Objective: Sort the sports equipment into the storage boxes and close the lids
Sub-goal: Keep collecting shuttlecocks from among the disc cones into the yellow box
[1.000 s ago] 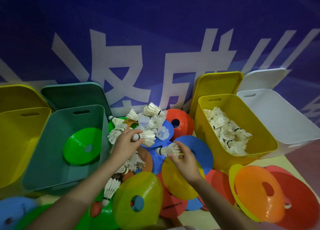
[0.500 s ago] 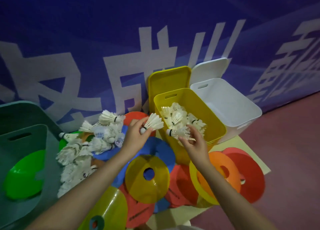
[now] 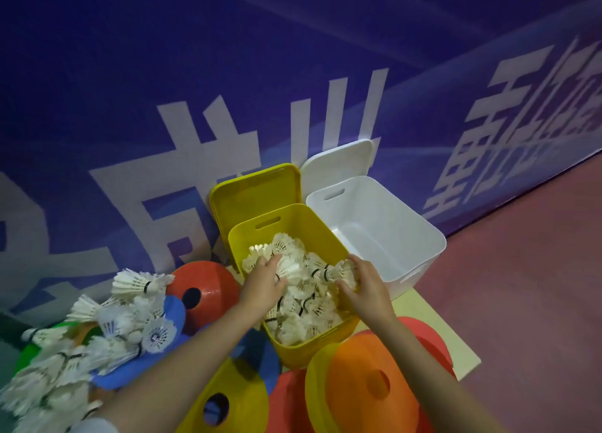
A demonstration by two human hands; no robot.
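Note:
A yellow storage box (image 3: 311,351) stands open, filled with white shuttlecocks (image 3: 303,305). Its yellow lid (image 3: 254,191) leans on the wall behind it. Both my hands are inside the box. My left hand (image 3: 264,284) lies over the shuttlecocks with loosely spread fingers. My right hand (image 3: 365,286) curls its fingers round a shuttlecock (image 3: 342,269) near the right wall. A loose heap of shuttlecocks (image 3: 107,328) lies to the left on coloured disc cones. An empty white box (image 3: 374,224) stands to the right, its white lid (image 3: 338,158) behind it.
Disc cones lie around the yellow box: a red cone (image 3: 208,289), a blue cone (image 3: 264,357), a yellow cone (image 3: 228,396), an orange cone (image 3: 365,380). A pale mat (image 3: 456,351) lies beneath. A blue banner wall rises behind; reddish floor (image 3: 521,302) stretches right.
Both hands carried shuttlecocks from the pile rightward into the yellow box. The view swung right, and the green and far-left yellow boxes left the frame.

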